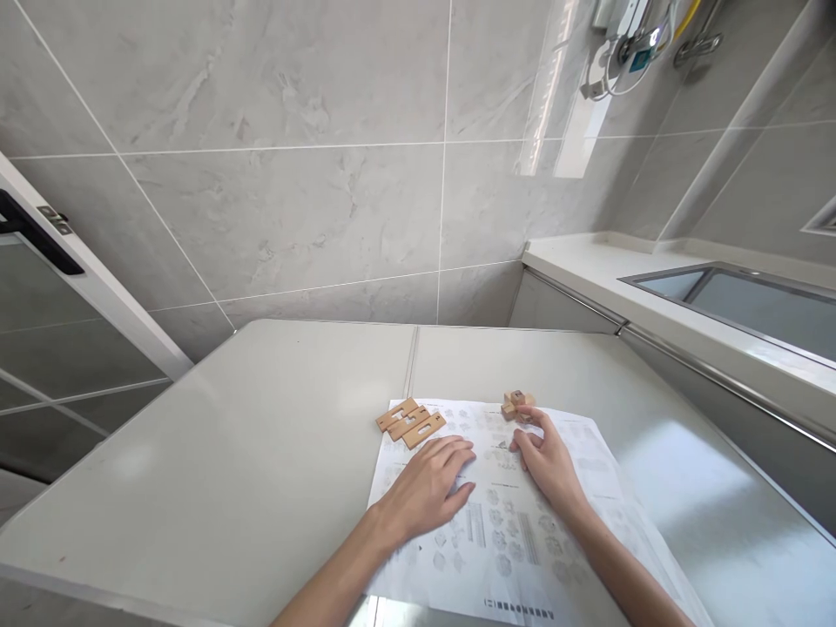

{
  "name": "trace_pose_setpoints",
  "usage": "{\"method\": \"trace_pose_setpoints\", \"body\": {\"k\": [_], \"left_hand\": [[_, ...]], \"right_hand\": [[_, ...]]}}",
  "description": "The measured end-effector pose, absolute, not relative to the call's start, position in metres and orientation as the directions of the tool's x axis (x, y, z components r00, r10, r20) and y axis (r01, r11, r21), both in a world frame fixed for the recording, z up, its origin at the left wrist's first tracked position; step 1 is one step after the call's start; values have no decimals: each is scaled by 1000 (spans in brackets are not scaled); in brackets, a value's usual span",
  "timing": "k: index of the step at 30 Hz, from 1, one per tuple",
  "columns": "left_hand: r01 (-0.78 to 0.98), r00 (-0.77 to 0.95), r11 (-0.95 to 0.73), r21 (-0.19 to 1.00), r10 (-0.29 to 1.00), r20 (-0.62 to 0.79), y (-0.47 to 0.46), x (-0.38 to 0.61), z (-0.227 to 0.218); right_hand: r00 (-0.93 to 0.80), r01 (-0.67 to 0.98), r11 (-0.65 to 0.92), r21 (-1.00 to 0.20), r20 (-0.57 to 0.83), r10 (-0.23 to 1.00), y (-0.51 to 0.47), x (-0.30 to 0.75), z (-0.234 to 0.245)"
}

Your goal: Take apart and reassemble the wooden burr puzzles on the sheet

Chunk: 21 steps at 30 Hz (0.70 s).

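Two bare hands work over a pale table that fills the lower part of the frame. A large printed sheet of paper, covered in small drawings and text, lies on it at lower centre and runs toward the lower right. Left hand: palm down on the sheet, fingers extended and slightly spread, gripping nothing. Just beyond its fingertips, at the sheet's upper left corner, three wooden boards with slots lie overlapping, partly on the paper. Right hand: index finger stretched out, its tip at the cluster of small wooden blocks; thumb apart, remaining fingers curled; no grip on the blocks seen, though whether the tip presses cannot be told. The cluster sits right of centre, near the sheet's top edge. Surroundings: grey tiled wall across the top; white-framed door at left; worktop with a sink at right; pipes and cables at upper right.
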State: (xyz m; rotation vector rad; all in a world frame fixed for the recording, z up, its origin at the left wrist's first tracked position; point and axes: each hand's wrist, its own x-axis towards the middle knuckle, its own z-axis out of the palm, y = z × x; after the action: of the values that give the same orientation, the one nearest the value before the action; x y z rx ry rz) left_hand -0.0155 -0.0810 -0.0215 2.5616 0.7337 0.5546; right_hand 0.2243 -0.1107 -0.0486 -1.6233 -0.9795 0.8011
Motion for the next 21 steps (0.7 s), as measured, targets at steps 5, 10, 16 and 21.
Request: {"method": "trace_pose_setpoints", "body": {"k": [5,10,16,21], "left_hand": [[436,755,-752,494,605,254,-82,-14,-18],[506,556,-545,668,799,230,-84,-12,-19],[265,557,-327,907,820,133,-84,-11,-14],[126,571,-251,960,809,136,-83,-8,-8]], "right_hand": [[345,171,-72,-983,-9,939,-112,219,-44],[87,38,-44,-998,-40,995,-117,216,-35],[-240,-112,-39,-993,-11,971,-126,212,-31],[-265,-159,-107,-982,-62,962,-127,211,-31]]}}
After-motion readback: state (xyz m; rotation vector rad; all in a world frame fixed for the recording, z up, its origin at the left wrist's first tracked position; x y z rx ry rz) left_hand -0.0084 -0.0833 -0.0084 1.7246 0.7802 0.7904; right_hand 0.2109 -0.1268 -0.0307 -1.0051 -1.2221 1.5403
